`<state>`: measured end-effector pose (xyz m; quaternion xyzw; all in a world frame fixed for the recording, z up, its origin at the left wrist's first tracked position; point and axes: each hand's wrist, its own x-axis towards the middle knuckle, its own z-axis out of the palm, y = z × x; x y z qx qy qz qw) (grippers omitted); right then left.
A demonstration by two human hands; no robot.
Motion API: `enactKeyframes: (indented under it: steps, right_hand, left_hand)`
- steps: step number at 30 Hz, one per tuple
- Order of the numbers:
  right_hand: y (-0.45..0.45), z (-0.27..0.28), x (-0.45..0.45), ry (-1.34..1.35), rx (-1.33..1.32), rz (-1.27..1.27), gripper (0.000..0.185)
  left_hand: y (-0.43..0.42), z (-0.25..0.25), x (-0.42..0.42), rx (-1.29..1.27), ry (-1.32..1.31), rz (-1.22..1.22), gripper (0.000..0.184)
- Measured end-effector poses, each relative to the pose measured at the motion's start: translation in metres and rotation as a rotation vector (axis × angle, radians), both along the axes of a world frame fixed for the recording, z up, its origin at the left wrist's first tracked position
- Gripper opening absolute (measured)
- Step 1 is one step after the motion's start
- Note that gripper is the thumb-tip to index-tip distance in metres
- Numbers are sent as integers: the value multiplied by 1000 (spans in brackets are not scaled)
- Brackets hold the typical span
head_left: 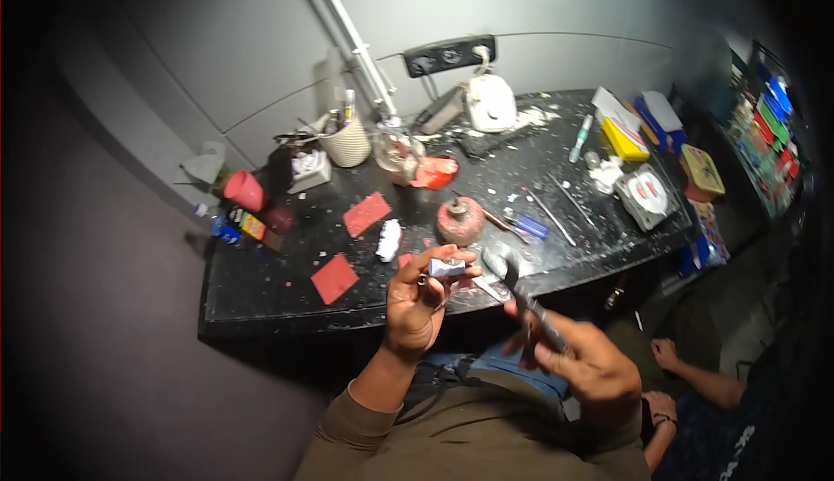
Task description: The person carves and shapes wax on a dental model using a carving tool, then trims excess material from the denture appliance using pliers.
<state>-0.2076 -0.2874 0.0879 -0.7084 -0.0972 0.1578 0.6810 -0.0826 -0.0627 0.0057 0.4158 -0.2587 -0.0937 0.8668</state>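
My left hand (415,312) is raised over the front edge of the black workbench, its fingers closed around a small pale blue-white block (447,267). Closed around dark metal pliers (540,318), my right hand (595,364) is held to the right and nearer my body. The pliers' head points up and away from me, blurred by motion, and is apart from the block. Just beyond my left hand stands a round, pinkish spirit burner (460,220). A crumpled white piece (389,240) and a red wax sheet (334,280) lie to its left.
Another red sheet (367,214), a blue-handled tool (528,226) and thin metal tools (551,216) lie on the bench. A ribbed cup (347,141), glass jar (400,155), grey box (645,196) and yellow box (625,138) stand farther back. Another person's hand (664,355) is at right.
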Motion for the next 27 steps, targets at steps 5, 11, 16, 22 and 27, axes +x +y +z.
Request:
enactKeyframes:
  steps: [5,11,16,22,27]
  right_hand:
    - [19,-22,3,35,-42,349,61]
    - [33,-25,9,49,31,372,59]
    - [33,-25,8,76,42,385,58]
    - [32,-30,7,173,116,377,58]
    - [33,-37,6,225,189,349,57]
  left_hand:
    - [48,16,6,174,-331,125,46]
    - [73,25,7,258,-520,112,44]
    - [69,26,1,247,-506,133,44]
    - [65,22,-3,266,-432,179,43]
    - [63,15,-6,214,-325,166,41]
